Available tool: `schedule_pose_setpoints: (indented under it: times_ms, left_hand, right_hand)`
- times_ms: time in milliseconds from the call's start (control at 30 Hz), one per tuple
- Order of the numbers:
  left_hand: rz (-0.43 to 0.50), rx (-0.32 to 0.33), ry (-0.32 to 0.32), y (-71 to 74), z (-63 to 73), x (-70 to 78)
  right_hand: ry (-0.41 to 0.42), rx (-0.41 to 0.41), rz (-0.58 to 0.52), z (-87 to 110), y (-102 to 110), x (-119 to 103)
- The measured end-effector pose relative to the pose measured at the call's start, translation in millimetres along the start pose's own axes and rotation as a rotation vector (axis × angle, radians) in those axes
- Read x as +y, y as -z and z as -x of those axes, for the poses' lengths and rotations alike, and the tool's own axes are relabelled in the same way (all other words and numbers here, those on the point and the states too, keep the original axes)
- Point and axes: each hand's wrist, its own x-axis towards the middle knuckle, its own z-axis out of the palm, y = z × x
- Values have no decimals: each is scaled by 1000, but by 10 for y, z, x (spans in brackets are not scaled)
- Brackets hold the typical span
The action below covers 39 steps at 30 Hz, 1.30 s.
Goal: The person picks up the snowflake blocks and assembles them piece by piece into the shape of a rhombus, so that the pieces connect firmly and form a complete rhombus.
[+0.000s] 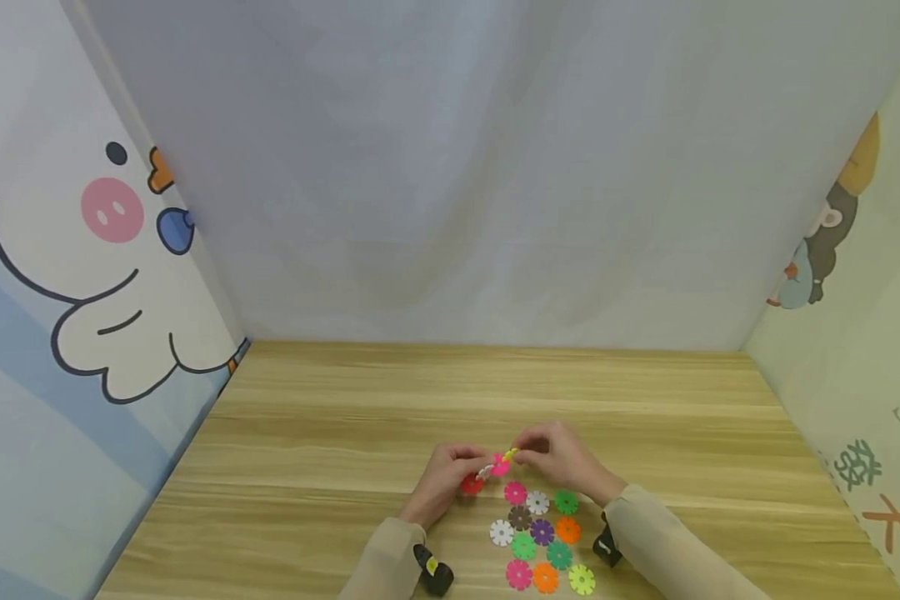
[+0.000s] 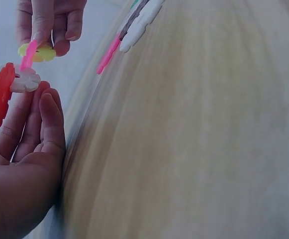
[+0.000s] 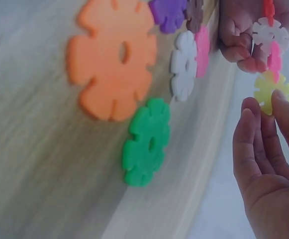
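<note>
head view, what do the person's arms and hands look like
The left sleeve and right sleeve are long and light beige. The left hand and right hand are ungloved. Each wrist has a small black device, the left one marked yellow.

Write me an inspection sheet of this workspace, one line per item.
Surface: wood-grain tabletop.
Job's things: chain of four notched plastic discs, in order red, white, pink, yellow; twelve loose notched discs lie flat in front of the person.
Clutter: nothing seen.
Left hand: holds the chain near its white disc.
Right hand: pinches the chain's yellow disc.
Cables: nothing seen.
Surroundings: plain pale backdrop behind; cartoon-printed left panel and right panel.
</note>
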Motion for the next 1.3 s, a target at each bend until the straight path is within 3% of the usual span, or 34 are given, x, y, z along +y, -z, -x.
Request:
schedule_pose_setpoints:
  times_ms: [300, 933, 1133, 1300]
  left_hand:
    - [34, -50, 4, -5, -32, -33]
    - [3, -58, 16, -10, -7, -32]
    - [-11, -72, 7, -25, 62, 93]
    - [-48, -50, 2, -3, -39, -43]
  right_hand:
    - [3, -14, -17, -6, -35, 24]
    - [-54, -63, -5, -37, -145, -1]
    - [-59, -64, 12, -52, -146, -1]
    - [-62, -58, -1, -45, -131, -14]
